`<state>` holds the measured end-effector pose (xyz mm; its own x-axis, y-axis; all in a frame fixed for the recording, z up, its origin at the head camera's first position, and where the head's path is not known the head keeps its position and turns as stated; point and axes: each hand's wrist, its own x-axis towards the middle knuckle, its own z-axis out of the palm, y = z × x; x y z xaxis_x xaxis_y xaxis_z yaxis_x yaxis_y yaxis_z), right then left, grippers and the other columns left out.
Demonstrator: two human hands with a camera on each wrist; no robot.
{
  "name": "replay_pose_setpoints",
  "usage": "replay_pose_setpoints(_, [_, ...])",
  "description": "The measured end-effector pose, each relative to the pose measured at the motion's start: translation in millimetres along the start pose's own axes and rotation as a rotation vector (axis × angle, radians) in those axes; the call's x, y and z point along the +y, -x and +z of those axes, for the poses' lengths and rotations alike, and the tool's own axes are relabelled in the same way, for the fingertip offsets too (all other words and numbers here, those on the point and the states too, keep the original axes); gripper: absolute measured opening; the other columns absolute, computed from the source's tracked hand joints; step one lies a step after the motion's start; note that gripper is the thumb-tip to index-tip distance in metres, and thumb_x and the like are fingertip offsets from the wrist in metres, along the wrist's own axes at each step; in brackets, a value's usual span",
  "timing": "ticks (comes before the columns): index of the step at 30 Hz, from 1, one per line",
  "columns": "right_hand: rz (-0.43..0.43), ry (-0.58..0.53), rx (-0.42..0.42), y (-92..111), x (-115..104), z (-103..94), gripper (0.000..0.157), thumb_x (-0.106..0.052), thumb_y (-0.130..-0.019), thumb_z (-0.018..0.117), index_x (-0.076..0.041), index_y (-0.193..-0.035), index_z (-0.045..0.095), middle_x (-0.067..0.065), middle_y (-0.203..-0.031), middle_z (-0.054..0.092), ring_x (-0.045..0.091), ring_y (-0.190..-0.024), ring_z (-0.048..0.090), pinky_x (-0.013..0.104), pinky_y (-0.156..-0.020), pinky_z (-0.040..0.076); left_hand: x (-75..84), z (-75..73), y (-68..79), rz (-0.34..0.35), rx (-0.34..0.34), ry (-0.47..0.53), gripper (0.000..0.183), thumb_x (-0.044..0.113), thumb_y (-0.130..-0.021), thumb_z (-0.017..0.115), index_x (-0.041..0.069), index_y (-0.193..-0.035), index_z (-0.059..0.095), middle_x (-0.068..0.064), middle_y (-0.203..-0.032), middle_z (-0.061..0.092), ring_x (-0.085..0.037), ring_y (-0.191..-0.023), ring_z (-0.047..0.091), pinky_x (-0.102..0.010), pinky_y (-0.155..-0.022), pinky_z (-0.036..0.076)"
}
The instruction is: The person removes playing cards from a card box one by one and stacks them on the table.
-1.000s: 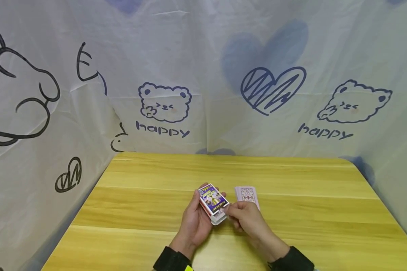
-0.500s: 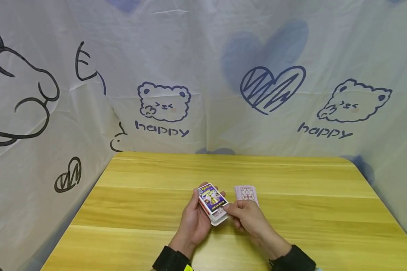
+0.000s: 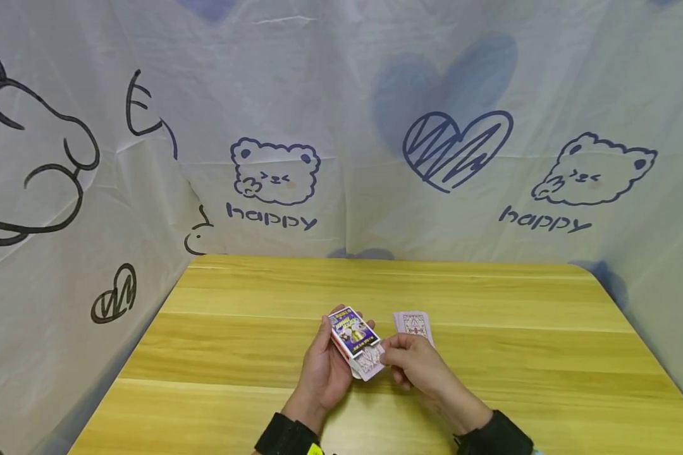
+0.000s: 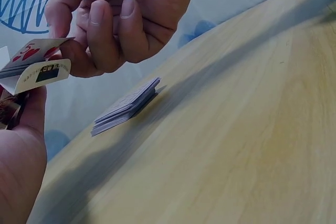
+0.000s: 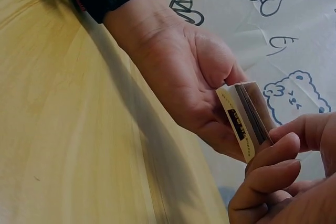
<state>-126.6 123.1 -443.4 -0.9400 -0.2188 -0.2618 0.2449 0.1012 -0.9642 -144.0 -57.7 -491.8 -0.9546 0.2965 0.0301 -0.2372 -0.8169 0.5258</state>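
In the head view, my left hand (image 3: 326,376) holds a purple-fronted playing card box (image 3: 353,332), tilted, with its open end toward my right hand. A playing card (image 3: 370,361) with a red-patterned back sticks partway out of that end. My right hand (image 3: 420,365) pinches its edge between thumb and forefinger. The left wrist view shows the card's face (image 4: 32,52), with a red 5 and hearts, above the box's end flap (image 4: 44,77). In the right wrist view, the edges of more cards (image 5: 252,115) show inside the box.
A stack of playing cards (image 3: 414,323), backs up, lies on the wooden table (image 3: 239,335) just beyond my right hand. A white cloth (image 3: 347,208) with drawn bears and hearts hangs behind the table and along its sides.
The playing card has slid farther out of the box, toward my right hand, so more of its back shows. The box has shifted slightly left; the stack has stayed put.
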Motion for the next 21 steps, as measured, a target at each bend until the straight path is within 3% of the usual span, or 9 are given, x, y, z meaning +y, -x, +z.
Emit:
replay_pose_setpoints(6, [0.005,0.007,-0.008,-2,2,-2.6,0.027,-0.022,-0.088,0.069,0.003,-0.087,0.062,-0.001,-0.059,0.050,0.008,-0.045,0.038,0.020,-0.038,0.030,-0.5,0.7,0.5,-0.009,0.009,-0.035,0.059,0.049,-0.103,0.032,0.016,-0.151,0.019,-0.020,-0.154,0.022,-0.036,-0.133,0.040,-0.045,-0.109,0.040])
replay_pose_setpoints(13, [-0.052,0.060,-0.066,-2,2,-8.2,0.023,-0.013,-0.085,0.069,0.008,-0.092,0.063,0.000,-0.069,0.062,0.006,-0.046,0.040,0.018,-0.039,0.033,-1.5,-0.3,-0.4,0.015,0.021,-0.037,0.055,0.048,-0.103,0.032,0.016,-0.147,0.025,-0.016,-0.145,0.033,-0.037,-0.132,0.041,-0.046,-0.110,0.039])
replay_pose_setpoints(21, [-0.056,0.125,-0.063,-2,1,-10.8,0.027,-0.021,-0.085,0.072,0.006,-0.086,0.066,-0.004,-0.059,0.057,0.007,-0.042,0.038,0.019,-0.037,0.028,-1.5,-1.6,-1.1,0.010,0.015,-0.028,0.065,0.050,-0.102,0.036,0.014,-0.151,0.015,-0.015,-0.143,0.035,-0.036,-0.131,0.042,-0.046,-0.110,0.039])
